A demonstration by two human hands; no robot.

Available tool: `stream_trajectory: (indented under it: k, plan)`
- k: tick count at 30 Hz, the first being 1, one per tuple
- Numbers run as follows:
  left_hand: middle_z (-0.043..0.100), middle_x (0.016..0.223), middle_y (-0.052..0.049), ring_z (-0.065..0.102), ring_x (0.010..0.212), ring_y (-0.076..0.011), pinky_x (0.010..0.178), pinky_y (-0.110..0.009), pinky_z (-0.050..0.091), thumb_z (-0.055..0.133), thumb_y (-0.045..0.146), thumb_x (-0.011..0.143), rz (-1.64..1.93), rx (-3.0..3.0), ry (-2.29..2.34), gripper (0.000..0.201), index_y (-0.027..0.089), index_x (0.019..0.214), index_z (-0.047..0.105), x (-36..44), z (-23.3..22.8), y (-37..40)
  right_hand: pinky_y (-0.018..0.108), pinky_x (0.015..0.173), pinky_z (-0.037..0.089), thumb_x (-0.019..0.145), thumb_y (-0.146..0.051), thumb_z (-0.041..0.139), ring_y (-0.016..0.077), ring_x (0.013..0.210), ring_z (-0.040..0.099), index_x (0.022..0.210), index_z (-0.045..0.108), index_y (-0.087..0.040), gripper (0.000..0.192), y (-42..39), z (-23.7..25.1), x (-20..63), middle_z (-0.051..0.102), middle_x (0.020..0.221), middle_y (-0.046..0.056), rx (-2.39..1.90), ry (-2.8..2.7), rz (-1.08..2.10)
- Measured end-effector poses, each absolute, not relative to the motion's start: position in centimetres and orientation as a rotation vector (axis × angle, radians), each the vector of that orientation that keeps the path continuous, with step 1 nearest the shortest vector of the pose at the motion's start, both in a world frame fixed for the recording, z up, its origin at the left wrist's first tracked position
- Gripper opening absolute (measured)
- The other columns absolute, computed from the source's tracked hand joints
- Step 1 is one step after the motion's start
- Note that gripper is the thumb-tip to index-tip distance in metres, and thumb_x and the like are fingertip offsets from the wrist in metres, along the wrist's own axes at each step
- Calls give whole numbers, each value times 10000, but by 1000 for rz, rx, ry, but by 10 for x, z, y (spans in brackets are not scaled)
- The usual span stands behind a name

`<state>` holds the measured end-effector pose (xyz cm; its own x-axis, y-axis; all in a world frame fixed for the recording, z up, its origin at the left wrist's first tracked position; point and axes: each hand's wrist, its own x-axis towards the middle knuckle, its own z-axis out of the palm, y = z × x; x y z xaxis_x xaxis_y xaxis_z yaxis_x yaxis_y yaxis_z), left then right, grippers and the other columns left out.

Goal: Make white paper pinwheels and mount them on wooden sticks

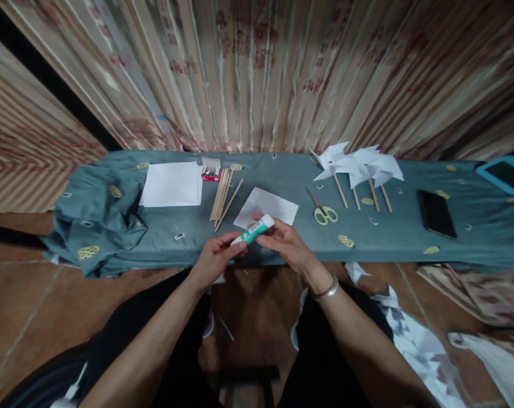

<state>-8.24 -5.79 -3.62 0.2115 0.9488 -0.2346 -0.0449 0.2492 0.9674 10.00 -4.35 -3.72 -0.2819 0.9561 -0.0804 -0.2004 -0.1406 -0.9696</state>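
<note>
Both of my hands grip a green-and-white glue stick [257, 229] above the front part of the bench. My left hand [218, 255] pinches its lower left end, and my right hand [288, 241] has its fingers closed around the upper right end. Just beyond them lies a white sheet of paper [269, 205], partly covered by the right hand and the stick. Left of it are several wooden sticks [222, 195]. To the right rest scissors [323, 211] with pale green handles, their blades pointing up and left.
A stack of white paper [171, 184] and a red box of small metal pieces [211, 170] lie left. Several paper pinwheels [335, 161] are at back right, near a dark phone [436, 213] and a blue-framed tablet [505, 173]. Paper pieces [422, 340] lie low right. A curtain [248, 73] hangs behind.
</note>
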Motion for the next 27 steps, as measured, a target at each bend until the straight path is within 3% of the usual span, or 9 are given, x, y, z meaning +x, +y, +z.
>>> stream_trajectory:
  k: [4, 10, 14, 18, 27]
  plan:
    - [682, 710, -16, 589, 650, -132, 666, -262, 488, 774, 465, 667, 870, 1065, 1073, 390, 161, 910, 757, -71, -39, -55, 221, 587, 476, 640, -431, 810, 109, 679, 605, 890, 709, -187, 364, -40, -36, 107, 727, 838, 12, -1042, -1085, 1578]
    - [724, 899, -71, 651, 807, -197, 759, -330, 530, 663, 430, 804, 902, 1413, 1164, 342, 167, 1017, 715, -66, -57, -42, 211, 492, 433, 678, -546, 751, 107, 584, 601, 849, 650, -174, 422, -19, -43, 145, 690, 737, 16, -1219, -907, 1291]
    - [678, 1145, -115, 600, 1083, -238, 969, -431, 479, 583, 331, 895, 966, 1977, 1135, 259, 180, 1088, 665, -57, -68, -36, 250, 569, 496, 679, -511, 761, 128, 633, 632, 888, 609, -185, 416, -5, -54, 156, 704, 780, 20, -1292, -1039, 1099]
    - [613, 1290, -137, 475, 1281, -276, 1042, -506, 431, 558, 316, 915, 944, 2230, 1084, 255, 168, 1106, 636, -44, -77, -30, 296, 701, 531, 701, -442, 753, 151, 766, 660, 970, 592, -199, 396, 4, -63, 149, 715, 884, 27, -1277, -1166, 1045]
    - [627, 1276, -133, 494, 1283, -288, 1040, -513, 433, 582, 270, 902, 805, 2319, 1057, 248, 155, 1119, 615, -42, -82, -21, 300, 695, 509, 807, -372, 666, 162, 748, 642, 1057, 605, -192, 314, 8, -60, 150, 702, 896, 36, -1493, -1585, 858]
